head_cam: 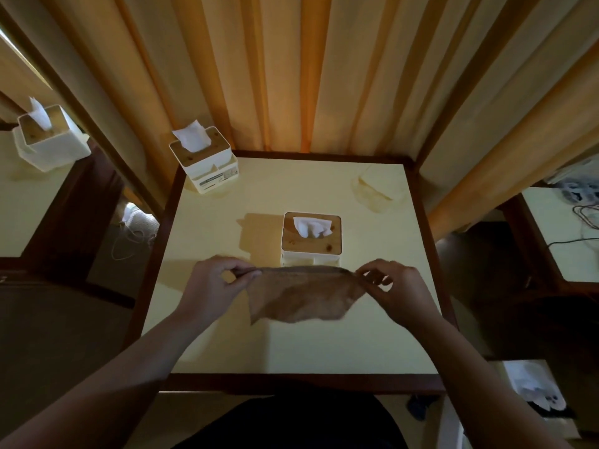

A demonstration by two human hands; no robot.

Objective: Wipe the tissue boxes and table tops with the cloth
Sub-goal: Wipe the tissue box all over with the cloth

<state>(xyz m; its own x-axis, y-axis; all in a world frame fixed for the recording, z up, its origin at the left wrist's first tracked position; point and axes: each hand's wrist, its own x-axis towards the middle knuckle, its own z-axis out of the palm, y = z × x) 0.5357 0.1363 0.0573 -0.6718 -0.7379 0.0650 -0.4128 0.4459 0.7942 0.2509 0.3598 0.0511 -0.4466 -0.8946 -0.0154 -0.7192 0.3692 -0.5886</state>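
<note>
A brown cloth (303,294) hangs stretched between my hands above the pale yellow table top (227,319). My left hand (212,285) pinches its left corner, my right hand (393,288) pinches its right corner. Just behind the cloth stands a white tissue box (311,249) with a wooden lid and a tissue sticking up. A second tissue box (207,163) sits at the table's far left corner. A third tissue box (48,140) stands on the neighbouring table at the left.
Orange-beige curtains (308,76) hang behind the table. A dark wooden rim (301,382) frames the table top. Stain marks (377,192) show at the far right corner. Another table with cables (583,218) is at the right, a bag (534,390) lower right.
</note>
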